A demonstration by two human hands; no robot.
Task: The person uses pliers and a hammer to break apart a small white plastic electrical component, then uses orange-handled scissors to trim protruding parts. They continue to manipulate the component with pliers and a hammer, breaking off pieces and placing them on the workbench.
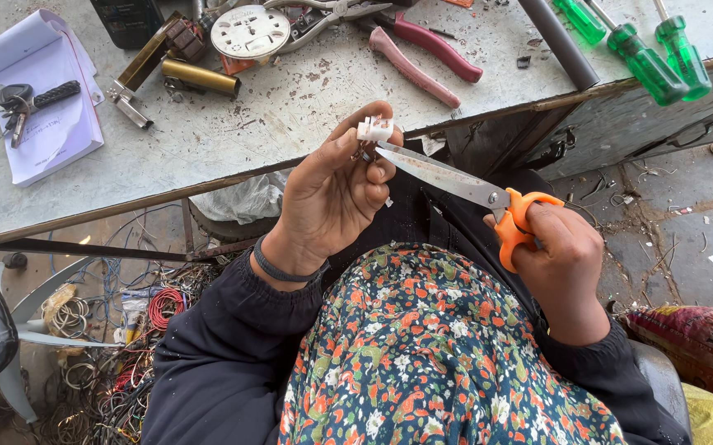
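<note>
My left hand (331,194) pinches a small white plastic connector (375,128) between thumb and forefinger, the other fingers curled in below it, held up over my lap just in front of the workbench (290,124) edge. Thin wire ends hang under the connector, too small to read clearly. My right hand (561,262) is closed through the orange handles of the scissors (463,185), blade tips reaching right up beneath the connector. To do this well, I judge I should keep the pinch firm, work only with the very tips, and close gently so I don't nick the plastic. Pink-handled pliers (422,49) and green screwdrivers (645,53) lie on the bench beyond.
</note>
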